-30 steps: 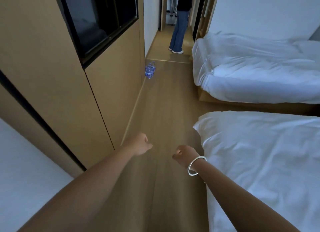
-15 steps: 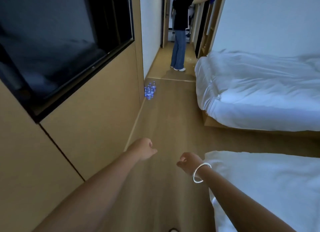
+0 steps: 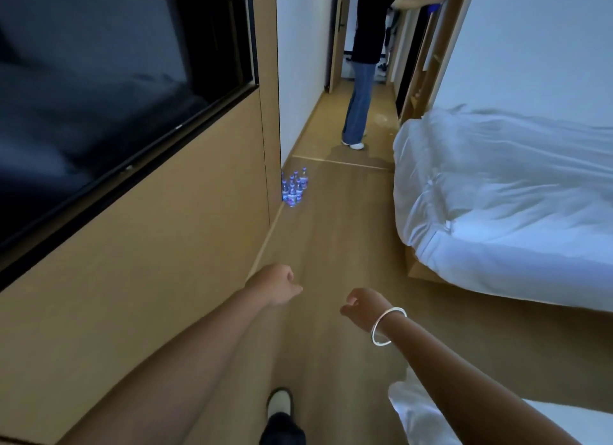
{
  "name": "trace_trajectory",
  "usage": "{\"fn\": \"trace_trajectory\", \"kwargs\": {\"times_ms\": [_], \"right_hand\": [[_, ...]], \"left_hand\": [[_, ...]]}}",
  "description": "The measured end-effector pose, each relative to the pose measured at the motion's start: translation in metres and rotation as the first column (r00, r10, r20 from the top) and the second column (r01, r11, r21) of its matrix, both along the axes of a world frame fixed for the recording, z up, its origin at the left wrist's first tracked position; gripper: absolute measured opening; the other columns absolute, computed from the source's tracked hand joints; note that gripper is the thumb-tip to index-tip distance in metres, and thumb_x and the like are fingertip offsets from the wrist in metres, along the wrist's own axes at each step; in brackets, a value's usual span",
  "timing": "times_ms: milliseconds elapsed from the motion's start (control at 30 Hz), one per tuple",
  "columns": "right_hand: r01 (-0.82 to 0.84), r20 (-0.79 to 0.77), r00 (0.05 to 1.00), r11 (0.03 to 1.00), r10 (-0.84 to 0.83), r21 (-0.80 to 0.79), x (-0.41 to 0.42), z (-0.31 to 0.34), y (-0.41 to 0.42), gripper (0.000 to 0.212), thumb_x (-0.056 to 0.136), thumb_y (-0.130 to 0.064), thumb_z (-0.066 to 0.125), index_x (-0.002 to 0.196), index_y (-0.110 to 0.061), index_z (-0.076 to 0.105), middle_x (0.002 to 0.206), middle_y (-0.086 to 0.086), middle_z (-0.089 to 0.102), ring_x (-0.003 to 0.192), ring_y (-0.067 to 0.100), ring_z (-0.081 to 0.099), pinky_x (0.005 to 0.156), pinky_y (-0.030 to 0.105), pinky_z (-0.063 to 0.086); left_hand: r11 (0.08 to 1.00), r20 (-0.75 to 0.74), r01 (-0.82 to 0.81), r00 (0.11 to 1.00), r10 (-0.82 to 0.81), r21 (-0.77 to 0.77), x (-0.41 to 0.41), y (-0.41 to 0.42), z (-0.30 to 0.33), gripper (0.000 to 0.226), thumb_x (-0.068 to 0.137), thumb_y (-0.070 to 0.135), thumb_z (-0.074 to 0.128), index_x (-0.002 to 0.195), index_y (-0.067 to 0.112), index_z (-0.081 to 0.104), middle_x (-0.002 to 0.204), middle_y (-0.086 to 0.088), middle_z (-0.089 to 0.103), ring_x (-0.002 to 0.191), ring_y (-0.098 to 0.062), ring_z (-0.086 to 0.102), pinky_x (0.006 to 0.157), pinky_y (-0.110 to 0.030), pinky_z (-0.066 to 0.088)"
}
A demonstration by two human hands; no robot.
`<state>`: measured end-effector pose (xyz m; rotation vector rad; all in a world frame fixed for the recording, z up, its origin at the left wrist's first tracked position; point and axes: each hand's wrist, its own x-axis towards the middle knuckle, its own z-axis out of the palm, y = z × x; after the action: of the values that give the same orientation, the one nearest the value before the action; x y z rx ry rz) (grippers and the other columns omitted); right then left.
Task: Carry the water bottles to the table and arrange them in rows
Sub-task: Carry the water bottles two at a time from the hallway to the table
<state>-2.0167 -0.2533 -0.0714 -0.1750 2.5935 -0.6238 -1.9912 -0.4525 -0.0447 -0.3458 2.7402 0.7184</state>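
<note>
Several small water bottles (image 3: 294, 190) with blue labels stand clustered on the wooden floor against the left wall's corner, well ahead of me. My left hand (image 3: 277, 284) hangs in front of me with loosely curled fingers and holds nothing. My right hand (image 3: 363, 307), with a silver bangle on the wrist, is likewise loosely curled and empty. Both hands are far short of the bottles. No table is in view.
A wood-panelled wall (image 3: 166, 245) with a dark TV screen (image 3: 99, 96) runs along the left. Two beds with white duvets, the far bed (image 3: 504, 205) and the near bed (image 3: 564, 421), line the right. A person in jeans (image 3: 360, 79) stands in the hallway beyond the bottles.
I have walked forward along the aisle; the bottles and far bed are closer, and the near bed has slid mostly out of view. Both hands stay loosely curled and empty.
</note>
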Motion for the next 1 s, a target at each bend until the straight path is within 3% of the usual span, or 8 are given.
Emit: {"fn": "trace_trajectory", "kwargs": {"times_ms": [167, 333, 500, 700, 1000], "right_hand": [[-0.008, 0.013, 1.0, 1.0, 0.008, 0.002, -0.106, -0.004, -0.03, 0.028, 0.085, -0.029, 0.056, 0.107, -0.013, 0.06, 0.114, 0.006, 0.063, 0.105, 0.022, 0.058, 0.084, 0.023, 0.043], [-0.005, 0.013, 1.0, 1.0, 0.005, -0.008, -0.223, 0.005, -0.071, 0.027, 0.085, -0.03, 0.056, 0.107, -0.013, 0.06, 0.113, 0.006, 0.063, 0.104, 0.023, 0.058, 0.078, 0.022, 0.04], [0.041, 0.022, 0.999, 0.998, -0.04, -0.041, -0.313, 0.001, -0.092, 0.024, 0.084, -0.027, 0.058, 0.102, -0.012, 0.061, 0.109, 0.008, 0.065, 0.101, 0.023, 0.059, 0.074, 0.02, 0.037], [0.066, 0.089, 0.994, 0.997, -0.064, -0.026, -0.41, -0.018, -0.088, 0.021, 0.083, -0.026, 0.058, 0.098, -0.011, 0.062, 0.099, 0.007, 0.064, 0.099, 0.024, 0.06, 0.073, 0.021, 0.038], [0.024, 0.097, 0.995, 1.0, -0.023, -0.007, -0.606, -0.033, -0.056, 0.029, 0.086, -0.029, 0.058, 0.109, -0.01, 0.06, 0.112, 0.007, 0.063, 0.106, 0.023, 0.058, 0.081, 0.023, 0.042]], "left_hand": [[1.0, 0.009, 0.018, 1.0, -0.018, 0.012, -0.106, -0.031, -0.009, 0.027, 0.085, 0.041, 0.058, 0.099, 0.018, 0.058, 0.108, 0.0, 0.061, 0.1, -0.021, 0.058, 0.086, -0.031, 0.046], [1.0, 0.011, 0.001, 1.0, -0.001, 0.03, -0.223, -0.077, 0.0, 0.022, 0.083, 0.039, 0.059, 0.086, 0.019, 0.053, 0.092, 0.001, 0.058, 0.085, -0.019, 0.056, 0.075, -0.028, 0.043], [0.999, 0.024, 0.005, 1.0, -0.006, 0.033, -0.322, -0.104, -0.001, 0.023, 0.085, 0.039, 0.059, 0.084, 0.017, 0.051, 0.091, 0.002, 0.055, 0.085, -0.018, 0.052, 0.075, -0.027, 0.04], [0.996, 0.107, 0.081, 0.991, -0.084, 0.03, -0.422, -0.097, -0.029, 0.022, 0.085, 0.038, 0.058, 0.085, 0.017, 0.052, 0.092, 0.0, 0.056, 0.083, -0.018, 0.052, 0.074, -0.028, 0.04], [0.994, 0.133, 0.056, 0.989, -0.068, 0.093, -0.615, -0.061, -0.045, 0.022, 0.086, 0.037, 0.058, 0.089, 0.016, 0.053, 0.096, -0.001, 0.055, 0.085, -0.017, 0.051, 0.075, -0.028, 0.04]]}}
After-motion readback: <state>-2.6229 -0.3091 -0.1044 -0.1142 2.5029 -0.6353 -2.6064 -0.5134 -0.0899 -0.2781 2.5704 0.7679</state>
